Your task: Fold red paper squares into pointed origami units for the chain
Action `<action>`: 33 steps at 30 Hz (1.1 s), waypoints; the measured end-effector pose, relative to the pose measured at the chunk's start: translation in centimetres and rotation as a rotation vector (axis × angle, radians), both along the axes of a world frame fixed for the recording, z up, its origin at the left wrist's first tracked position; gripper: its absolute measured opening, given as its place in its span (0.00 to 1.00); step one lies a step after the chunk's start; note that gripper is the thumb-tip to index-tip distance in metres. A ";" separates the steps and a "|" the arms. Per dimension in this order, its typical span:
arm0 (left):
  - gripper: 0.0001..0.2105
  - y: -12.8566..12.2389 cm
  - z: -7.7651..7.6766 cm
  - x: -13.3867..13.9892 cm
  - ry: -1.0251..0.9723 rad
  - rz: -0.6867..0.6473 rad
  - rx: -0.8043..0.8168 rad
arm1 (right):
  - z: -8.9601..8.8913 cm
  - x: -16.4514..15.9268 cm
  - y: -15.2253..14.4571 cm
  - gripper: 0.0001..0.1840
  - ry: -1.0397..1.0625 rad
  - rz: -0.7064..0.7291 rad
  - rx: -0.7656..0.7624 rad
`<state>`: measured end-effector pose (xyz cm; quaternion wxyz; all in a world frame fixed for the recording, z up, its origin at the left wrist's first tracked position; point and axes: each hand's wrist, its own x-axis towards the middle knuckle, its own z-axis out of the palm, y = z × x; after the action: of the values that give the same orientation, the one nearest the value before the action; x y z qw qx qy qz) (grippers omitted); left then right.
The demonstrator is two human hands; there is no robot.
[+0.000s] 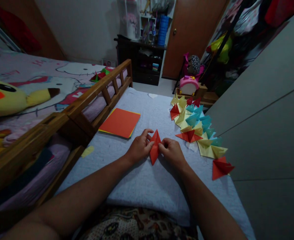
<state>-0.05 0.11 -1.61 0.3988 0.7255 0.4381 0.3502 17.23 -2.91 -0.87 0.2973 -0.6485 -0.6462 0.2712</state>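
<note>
Between my two hands is a red folded paper diamond [154, 154], long and narrow, with a slit at its upper point. My left hand [141, 145] pinches its left edge, thumb on the front face. On the opposite side, my right hand [171, 149] has thumb and fingers closed on the right edge. Both hands are just above the light blue cloth [142, 180]. Up and to the left lies a stack of square paper sheets [120, 122], red on top with yellow edges showing.
Several folded paper pieces in yellow, blue and red [194, 120] line the right side of the cloth, a red one [221, 168] nearest me. A wooden bed rail [69, 111] runs along the left. A pale cabinet [266, 133] stands at right.
</note>
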 end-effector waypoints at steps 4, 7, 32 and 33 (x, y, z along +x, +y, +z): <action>0.15 0.3 -0.5 0.2 0.222 -0.002 0.210 | -0.1 0.0 0.0 0.12 -0.231 -0.047 0.039; 0.11 0.6 -0.7 0.1 0.366 -0.012 0.391 | -0.7 0.1 0.2 0.08 -0.393 -0.053 0.109; 0.09 -1.6 -0.5 -0.1 0.653 -0.342 0.676 | -0.3 1.5 0.1 0.18 -0.536 0.338 0.245; 0.09 -1.6 -0.6 -0.1 0.649 -0.336 0.684 | -0.3 1.4 0.1 0.18 -0.524 0.347 0.248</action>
<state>-0.17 -1.47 -2.20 0.0321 0.9468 0.2766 0.1611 18.64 -2.83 -1.13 0.1470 -0.5355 -0.8294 0.0610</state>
